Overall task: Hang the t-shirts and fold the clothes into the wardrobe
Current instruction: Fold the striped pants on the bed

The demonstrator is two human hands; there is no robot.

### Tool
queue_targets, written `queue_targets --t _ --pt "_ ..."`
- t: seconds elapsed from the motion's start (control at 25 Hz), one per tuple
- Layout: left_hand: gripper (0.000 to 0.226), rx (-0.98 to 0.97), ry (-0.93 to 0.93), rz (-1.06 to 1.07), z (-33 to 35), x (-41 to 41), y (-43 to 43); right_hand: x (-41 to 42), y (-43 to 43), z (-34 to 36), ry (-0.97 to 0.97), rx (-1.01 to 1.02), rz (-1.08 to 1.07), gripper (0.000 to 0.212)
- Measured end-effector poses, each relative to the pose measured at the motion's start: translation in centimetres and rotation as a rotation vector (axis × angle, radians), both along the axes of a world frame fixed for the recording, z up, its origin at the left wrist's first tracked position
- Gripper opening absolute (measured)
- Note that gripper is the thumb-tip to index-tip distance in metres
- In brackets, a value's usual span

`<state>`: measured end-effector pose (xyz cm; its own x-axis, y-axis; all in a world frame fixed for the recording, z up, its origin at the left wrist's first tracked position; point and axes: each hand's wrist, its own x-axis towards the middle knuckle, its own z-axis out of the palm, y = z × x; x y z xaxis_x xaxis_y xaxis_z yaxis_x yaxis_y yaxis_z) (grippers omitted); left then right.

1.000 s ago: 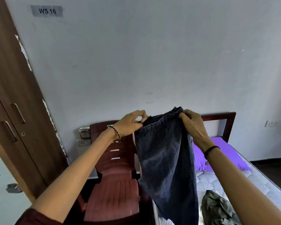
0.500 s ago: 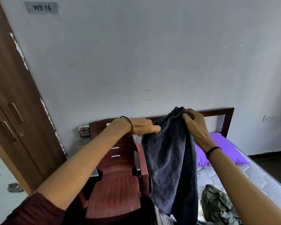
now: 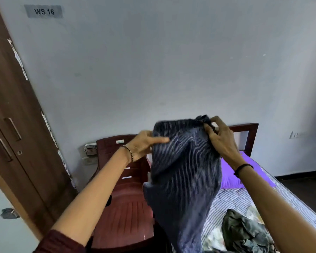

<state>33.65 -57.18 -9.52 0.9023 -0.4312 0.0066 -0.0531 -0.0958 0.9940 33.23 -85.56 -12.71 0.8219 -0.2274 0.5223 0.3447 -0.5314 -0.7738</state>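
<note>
"What's over by the wall (image 3: 153, 70)?"
"A red chair (image 3: 124, 212), right beside the bed (image 3: 232, 199)."
"What's on the bed?"
"A purple pillow (image 3: 252, 170) at the top end, by the brown headboard (image 3: 244, 126). The sheet has thin stripes."
"Anything on the wall?"
"A grey sign (image 3: 43, 11) up high. It says WS 16. Low down, just behind the chair, there's a small box (image 3: 89, 149)."
"And the floor (image 3: 303, 187)?"
"Dark, off to the right of the bed."
</note>
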Motion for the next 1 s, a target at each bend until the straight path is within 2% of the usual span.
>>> queue_targets --t 0.04,0.08,0.16,0.2,0.24,0.32,0.4,0.48,0.56,0.6,0.68,0.76,0.8,0.88,0.92,0.96,1.0 --pt "0.024 0.048 0.009 -0.029 -0.6 -0.4 -0.4 0.2 -0.1 -0.6 0.106 -0.017 0.023 0.014" --pt "0.02 0.049 0.038 -0.007 -0.8 -0.4 -0.6 0.3 -0.3 -1.2 0.23 0.079 0.111 0.014" --pt "0.028 -0.075 0.096 0.019 -0.8 0.0 -0.2 0.2 -0.6 -1.6 0.405 0.596 0.35 0.01" --pt "0.034 -0.055 0.088 -0.01 -0.7 0.1 -0.1 0.2 -0.8 -2.1 0.443 0.78 0.371 0.015" --pt "0.037 0.041 0.053 -0.045 -1.0 -0.4 -0.2 0.3 -1.0 -2.7 0.46 0.837 0.337 0.019" --pt "0.036 0.186 0.085 -0.019 -3.5 -0.9 -0.7 0.3 -1.0 -4.0 0.509 0.766 0.249 0.022" --pt "0.035 0.173 0.082 0.094 -5.7 -0.9 -1.1 0.3 -1.0 -4.3 0.596 0.679 0.255 0.024" --pt "0.025 0.056 0.067 0.164 -5.4 -1.3 -1.4 0.0 -1.3 -3.1 0.67 0.779 0.395 0.018" --pt "0.018 -0.112 0.09 0.243 -4.0 -1.1 -1.4 -0.5 -2.2 -1.4 0.596 1.007 0.598 0.029" --pt "0.018 -0.171 0.101 0.286 -3.7 -0.5 -1.3 -0.5 -2.6 -1.4 0.566 1.003 0.665 0.036" --pt "0.028 -0.036 0.063 0.376 -3.9 -0.5 -1.3 -1.4 -2.1 -2.3 0.662 0.707 0.707 0.04" --pt "0.039 0.209 0.032 0.376 -4.9 -1.2 -1.0 -2.3 -1.3 -4.1 0.769 0.484 0.675 0.046" --pt "0.034 0.208 0.029 0.368 -5.1 -1.5 -0.7 -2.8 -1.0 -4.3 0.755 0.499 0.67 0.045" --pt "0.02 -0.048 0.122 0.274 -4.9 -2.1 0.0 -3.1 -1.0 -4.0 0.621 0.795 0.713 0.032" --pt "0.02 -0.119 0.168 0.191 -4.9 -2.4 0.5 -3.0 -1.2 -4.3 0.587 0.934 0.747 0.033" --pt "0.026 -0.051 0.186 0.083 -5.3 -2.8 0.7 -3.1 -1.3 -4.5 0.606 1.004 0.734 0.036" --pt "0.03 0.078 0.175 -0.013 -6.2 -3.3 0.8 -3.2 -1.2 -5.2 0.673 0.965 0.726 0.039"
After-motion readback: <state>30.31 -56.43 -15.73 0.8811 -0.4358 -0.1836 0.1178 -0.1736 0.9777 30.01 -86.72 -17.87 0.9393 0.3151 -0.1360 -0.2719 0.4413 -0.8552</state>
